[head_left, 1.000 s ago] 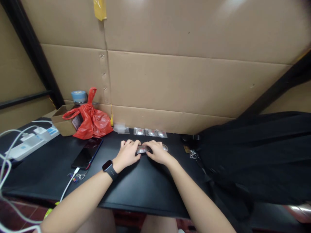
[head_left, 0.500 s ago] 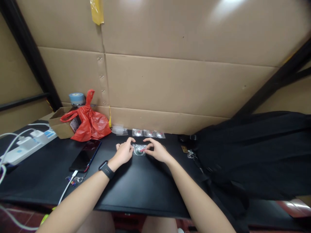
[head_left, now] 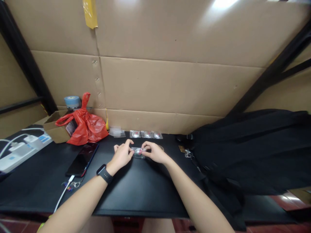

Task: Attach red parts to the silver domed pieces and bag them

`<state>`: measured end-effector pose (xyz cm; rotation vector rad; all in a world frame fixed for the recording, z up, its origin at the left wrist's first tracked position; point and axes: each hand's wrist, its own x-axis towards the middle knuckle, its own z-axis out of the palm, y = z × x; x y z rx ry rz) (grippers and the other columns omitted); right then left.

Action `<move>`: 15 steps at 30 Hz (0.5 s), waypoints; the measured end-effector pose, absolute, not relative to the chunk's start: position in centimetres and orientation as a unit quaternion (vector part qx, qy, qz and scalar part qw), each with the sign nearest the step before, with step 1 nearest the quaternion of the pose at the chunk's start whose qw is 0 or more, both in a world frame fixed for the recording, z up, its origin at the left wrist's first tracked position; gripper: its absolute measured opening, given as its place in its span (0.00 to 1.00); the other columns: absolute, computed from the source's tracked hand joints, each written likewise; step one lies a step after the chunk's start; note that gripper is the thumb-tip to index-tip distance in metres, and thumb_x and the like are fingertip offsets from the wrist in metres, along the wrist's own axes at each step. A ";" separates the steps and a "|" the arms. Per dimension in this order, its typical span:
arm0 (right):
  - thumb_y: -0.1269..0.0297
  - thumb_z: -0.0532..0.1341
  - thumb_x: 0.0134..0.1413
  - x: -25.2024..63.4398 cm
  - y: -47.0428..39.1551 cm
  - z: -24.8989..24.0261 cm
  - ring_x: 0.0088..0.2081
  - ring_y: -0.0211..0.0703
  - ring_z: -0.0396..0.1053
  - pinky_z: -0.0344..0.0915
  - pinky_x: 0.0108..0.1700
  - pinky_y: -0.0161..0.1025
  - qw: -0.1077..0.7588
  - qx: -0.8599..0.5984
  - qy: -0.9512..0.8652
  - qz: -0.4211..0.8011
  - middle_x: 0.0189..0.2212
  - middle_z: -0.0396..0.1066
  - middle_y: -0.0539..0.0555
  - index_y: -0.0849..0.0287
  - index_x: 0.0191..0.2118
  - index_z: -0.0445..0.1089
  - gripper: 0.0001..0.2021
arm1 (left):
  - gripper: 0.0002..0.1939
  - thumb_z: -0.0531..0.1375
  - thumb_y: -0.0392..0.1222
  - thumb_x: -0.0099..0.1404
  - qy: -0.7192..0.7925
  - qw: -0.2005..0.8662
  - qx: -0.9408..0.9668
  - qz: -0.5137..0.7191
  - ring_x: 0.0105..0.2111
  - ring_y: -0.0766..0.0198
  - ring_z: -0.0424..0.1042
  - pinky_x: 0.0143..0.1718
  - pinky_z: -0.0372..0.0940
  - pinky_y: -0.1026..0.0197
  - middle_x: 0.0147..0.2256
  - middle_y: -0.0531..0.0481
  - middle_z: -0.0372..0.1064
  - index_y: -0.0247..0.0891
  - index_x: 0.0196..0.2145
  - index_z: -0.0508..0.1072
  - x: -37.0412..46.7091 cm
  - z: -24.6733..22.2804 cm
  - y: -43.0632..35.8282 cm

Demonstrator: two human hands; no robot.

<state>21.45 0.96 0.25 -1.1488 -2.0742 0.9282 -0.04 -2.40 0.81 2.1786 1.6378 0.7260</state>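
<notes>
In the head view, a small clear plastic packet (head_left: 138, 153) with a round silvery piece and a red spot lies between my hands, at or just above the black table (head_left: 141, 194). My left hand (head_left: 122, 152) holds its left edge with the thumb, the index finger arched above. My right hand (head_left: 154, 152) pinches the packet's right side between thumb and fingers. Behind it, three similar packets (head_left: 147, 134) lie in a row along the cardboard wall. Left of that row is a small pile of clear plastic bags (head_left: 117, 132).
On the left are a phone (head_left: 82, 160) on a white cable, a power strip (head_left: 25, 153), a red plastic bag (head_left: 88, 126), a cardboard box (head_left: 55, 127) and a blue-lidded jar (head_left: 72, 102). A black bag (head_left: 255, 152) covers the right side, with keys (head_left: 189, 154) beside it.
My right fingers have closed in over the packet's right side, and the packet looks flatter and more tilted. The whole view has shifted slightly.
</notes>
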 end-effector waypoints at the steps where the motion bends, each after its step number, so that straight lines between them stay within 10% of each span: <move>1: 0.64 0.66 0.51 21.5 1.0 0.1 0.35 0.43 0.76 0.65 0.42 0.39 0.293 -0.445 -0.775 0.341 0.33 0.79 0.49 0.55 0.39 0.69 0.09 | 0.16 0.56 0.37 0.64 0.567 0.158 0.769 0.250 0.46 0.56 0.74 0.46 0.49 0.53 0.35 0.54 0.79 0.45 0.49 0.62 0.0 0.7 -2.4; 15: 0.66 0.64 0.48 21.7 6.8 1.0 0.38 0.46 0.74 0.62 0.42 0.42 0.345 -0.630 -0.664 0.209 0.31 0.78 0.49 0.52 0.43 0.68 0.14 | 0.18 0.54 0.36 0.64 0.618 0.085 0.723 0.297 0.49 0.55 0.70 0.48 0.51 0.52 0.39 0.49 0.77 0.44 0.52 0.64 -3.0 1.6 -0.8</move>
